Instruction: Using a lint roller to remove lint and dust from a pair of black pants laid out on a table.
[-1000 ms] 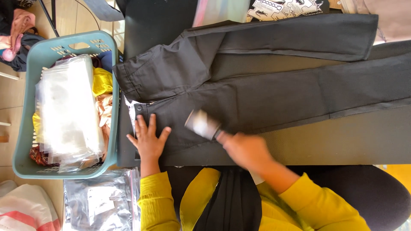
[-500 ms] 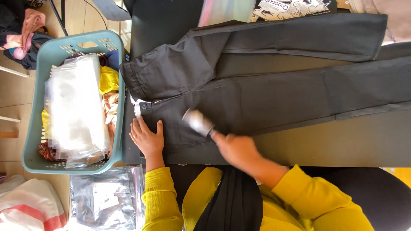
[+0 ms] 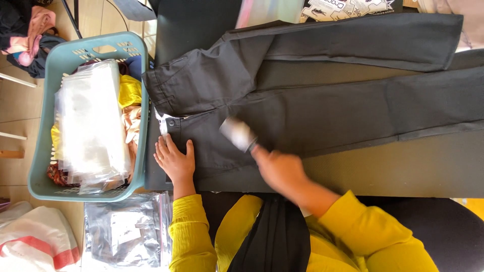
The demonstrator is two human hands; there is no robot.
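A dark table [image 3: 383,171] fills most of the view; on it a pair of dark grey trousers [image 3: 322,100] lies flat, the waistband towards the left and the two legs running out to the right edge. To the left of the table, touching its side, stands a teal laundry basket [image 3: 43,116]; it holds a stack of clear plastic bags [image 3: 88,126] on top of yellow and other coloured clothes. Below the basket, on the floor, lies a silvery plastic bag [image 3: 126,231]; further left is a white bag with a red stripe [image 3: 35,242].

The person wears yellow sleeves [image 3: 196,236]; the left hand [image 3: 175,160] is pressed flat on the trousers just below the waistband, the fingers spread wide and holding nothing. The right hand [image 3: 277,168] is closed around the handle of a lint roller [image 3: 238,134]; the roller head is blurred and rests on the cloth of the trousers near the crotch, a little to the right of the left hand.
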